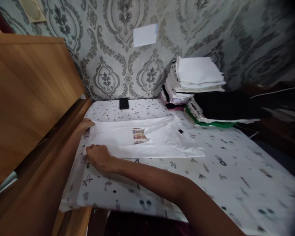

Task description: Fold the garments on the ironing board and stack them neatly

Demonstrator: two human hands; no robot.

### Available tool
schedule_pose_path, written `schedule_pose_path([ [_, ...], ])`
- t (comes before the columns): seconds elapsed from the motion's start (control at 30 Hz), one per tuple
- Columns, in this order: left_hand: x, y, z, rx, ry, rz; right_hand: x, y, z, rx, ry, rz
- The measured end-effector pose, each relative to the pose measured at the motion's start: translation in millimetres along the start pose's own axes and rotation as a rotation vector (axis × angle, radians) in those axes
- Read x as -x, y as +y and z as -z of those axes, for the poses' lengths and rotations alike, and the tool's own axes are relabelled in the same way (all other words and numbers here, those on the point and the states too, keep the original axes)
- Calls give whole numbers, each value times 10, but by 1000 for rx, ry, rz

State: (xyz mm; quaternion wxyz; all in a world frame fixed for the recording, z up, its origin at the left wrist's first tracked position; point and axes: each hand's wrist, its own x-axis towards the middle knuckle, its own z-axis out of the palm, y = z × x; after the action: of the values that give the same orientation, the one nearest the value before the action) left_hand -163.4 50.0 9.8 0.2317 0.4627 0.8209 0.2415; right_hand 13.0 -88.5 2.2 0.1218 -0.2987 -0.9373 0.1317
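Observation:
A white garment (159, 137) with a plaid patch lies lengthwise across the patterned cloth, partly folded, with a small black tag near its right end. At its left end, my left hand (87, 124) grips the far corner, its fingers closed on the fabric. Nearer to me, my right hand (98, 156) has its fingers curled round the near corner of the same end. Between the two hands the left edge of the garment is stretched fairly straight.
Behind the garment lies a black phone (124, 103). Folded clothes (199, 72) are stacked at the back right, beside a lower pile topped in black (226, 105). A wooden cabinet (31, 91) borders the left side. Patterned cloth (221, 173) covers the surface.

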Motion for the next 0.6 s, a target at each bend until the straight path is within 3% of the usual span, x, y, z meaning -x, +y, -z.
schedule_pose_path([
  [0.17, 130, 381, 117, 78, -14, -93, 287, 197, 277, -318, 98, -309],
  [0.3, 295, 882, 2, 158, -86, -210, 668, 465, 392, -714, 303, -477],
  [0.47, 581, 1515, -539, 274, -326, -321, 1297, 789, 506, -1261, 331, -634],
  [0.6, 751, 1780, -1148, 240, -430, -288, 1706, 928, 608, -1533, 353, -815],
])
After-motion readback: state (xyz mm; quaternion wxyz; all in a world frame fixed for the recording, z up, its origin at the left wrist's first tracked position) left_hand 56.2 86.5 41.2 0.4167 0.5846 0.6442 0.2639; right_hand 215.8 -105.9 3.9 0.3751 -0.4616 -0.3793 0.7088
